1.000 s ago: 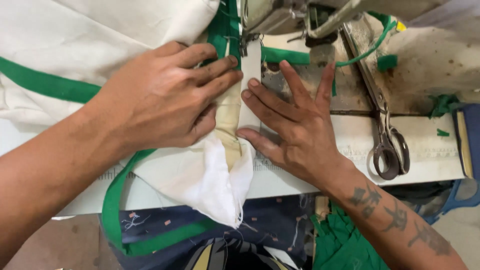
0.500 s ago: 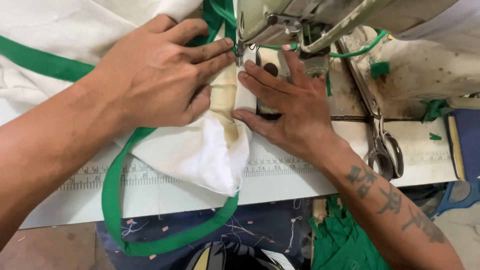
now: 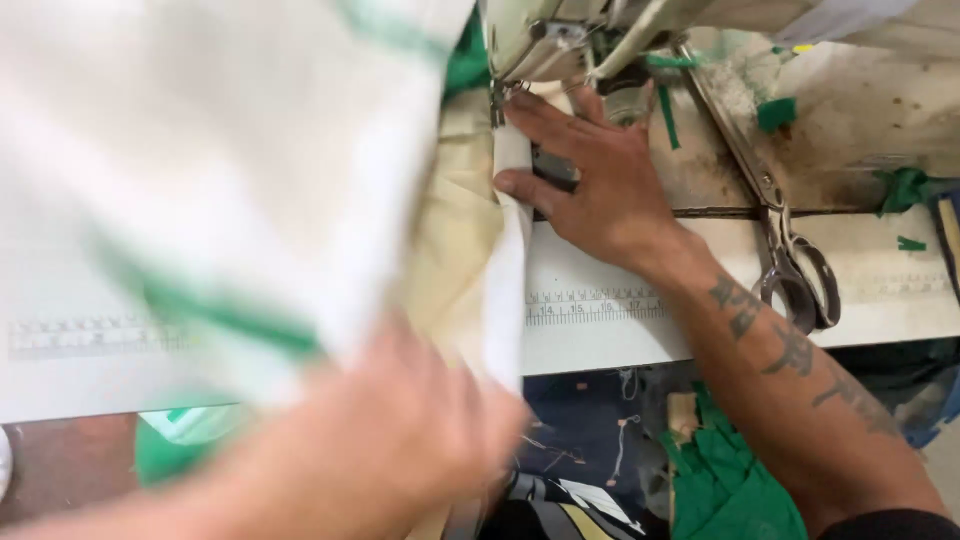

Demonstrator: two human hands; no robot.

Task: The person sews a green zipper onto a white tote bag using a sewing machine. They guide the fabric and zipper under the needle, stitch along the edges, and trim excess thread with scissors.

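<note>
White cotton cloth with green trim [image 3: 250,170] lifts left of the sewing machine head [image 3: 540,35]. Our right hand [image 3: 600,180] lies spread, pinning its folded edge below the needle; our blurred left hand [image 3: 400,440] grips nearer cloth, closure unclear.

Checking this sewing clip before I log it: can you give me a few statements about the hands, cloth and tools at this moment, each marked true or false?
1. The right hand lies flat with fingers spread on the cloth edge, close to the sewing machine. True.
2. The scissors are held in the right hand. False: they lie on the table, to the right of that hand, untouched.
3. The left hand is blurred, low in the picture, against the white cloth. True.
4. The trim on the white cloth is red. False: it is green.
5. Green scraps lie on the machine bed beyond the scissors. True.
</note>
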